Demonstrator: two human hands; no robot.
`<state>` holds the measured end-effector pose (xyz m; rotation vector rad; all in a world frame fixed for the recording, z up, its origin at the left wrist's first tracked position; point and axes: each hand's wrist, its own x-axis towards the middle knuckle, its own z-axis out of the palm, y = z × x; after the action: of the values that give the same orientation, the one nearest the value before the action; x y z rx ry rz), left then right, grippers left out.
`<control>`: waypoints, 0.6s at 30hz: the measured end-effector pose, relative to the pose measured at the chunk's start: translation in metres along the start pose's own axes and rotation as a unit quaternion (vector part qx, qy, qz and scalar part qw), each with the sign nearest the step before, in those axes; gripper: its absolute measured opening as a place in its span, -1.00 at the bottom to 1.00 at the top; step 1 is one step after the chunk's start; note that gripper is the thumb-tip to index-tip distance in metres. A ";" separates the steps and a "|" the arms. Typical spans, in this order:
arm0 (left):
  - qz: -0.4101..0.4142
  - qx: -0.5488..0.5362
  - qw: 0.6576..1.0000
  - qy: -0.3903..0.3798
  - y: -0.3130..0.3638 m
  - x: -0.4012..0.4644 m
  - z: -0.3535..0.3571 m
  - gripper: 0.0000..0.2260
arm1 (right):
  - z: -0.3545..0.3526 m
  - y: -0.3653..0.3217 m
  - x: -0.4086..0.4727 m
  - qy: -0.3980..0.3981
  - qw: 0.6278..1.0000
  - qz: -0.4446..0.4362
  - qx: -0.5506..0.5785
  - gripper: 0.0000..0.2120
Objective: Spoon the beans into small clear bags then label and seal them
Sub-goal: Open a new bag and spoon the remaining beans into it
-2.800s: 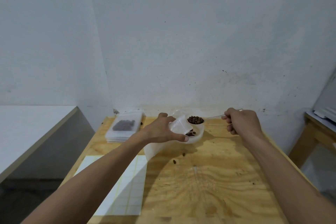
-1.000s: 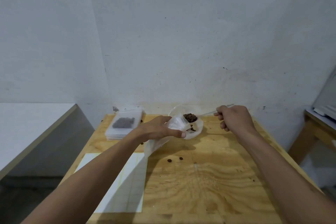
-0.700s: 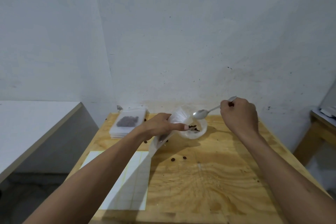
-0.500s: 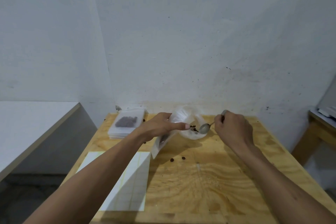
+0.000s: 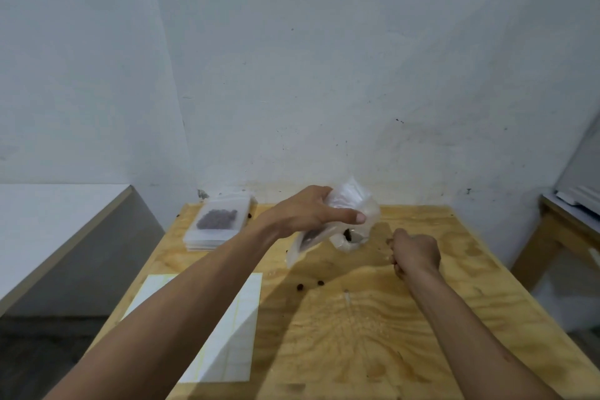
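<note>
Gripping a small clear bag (image 5: 328, 224), the left hand (image 5: 311, 213) hangs above the far middle of the wooden bench (image 5: 373, 318), thumb stretched out along the bag's near side and fingers wrapped behind its crumpled top. Dark beans (image 5: 308, 236) show through the lower part of the bag, which slants down and to the left below the grip.

Well to the left of that grip, at the bench's far left corner, lies a stack of flat clear bags (image 5: 217, 226); the top one holds a dark patch of beans. Nearer the person, below and left of the grip and partly under the left forearm, a white label sheet (image 5: 233, 334) lies flat on the bench.

Just below and right of the left hand's grip sits a clear plastic container (image 5: 352, 237) with a few beans in it, touching or very close to the held bag; which one cannot be told. Below the grip, two loose beans (image 5: 310, 284) lie on the bare wood.

Right of the container, the right hand (image 5: 414, 253) is curled into a fist low over the bench. Whether it grips anything cannot be told, since nothing shows clearly beyond the fingers.
</note>
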<state>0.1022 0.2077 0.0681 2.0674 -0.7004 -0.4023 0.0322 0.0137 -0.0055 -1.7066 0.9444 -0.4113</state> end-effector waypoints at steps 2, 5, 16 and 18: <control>-0.012 -0.004 1.000 0.006 -0.006 -0.003 -0.006 -0.58 | -0.003 0.003 -0.001 -0.021 0.999 0.012 0.035 -0.70; -0.036 -0.010 0.999 0.022 -0.018 -0.007 -0.016 -0.60 | -0.006 0.003 -0.003 -0.048 0.997 0.015 0.060 -0.74; -0.075 0.054 0.996 0.005 -0.056 -0.019 -0.025 -0.69 | -0.021 -0.035 -0.005 -0.022 0.989 -0.144 0.016 -0.66; -0.077 0.052 0.996 0.001 -0.058 -0.019 -0.024 -0.64 | -0.024 -0.047 -0.006 -0.024 0.988 -0.154 0.023 -0.68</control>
<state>0.1185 0.2610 0.0340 2.2283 -0.5739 -0.4592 0.0299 0.0074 0.0475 -1.8165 0.6315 -0.5869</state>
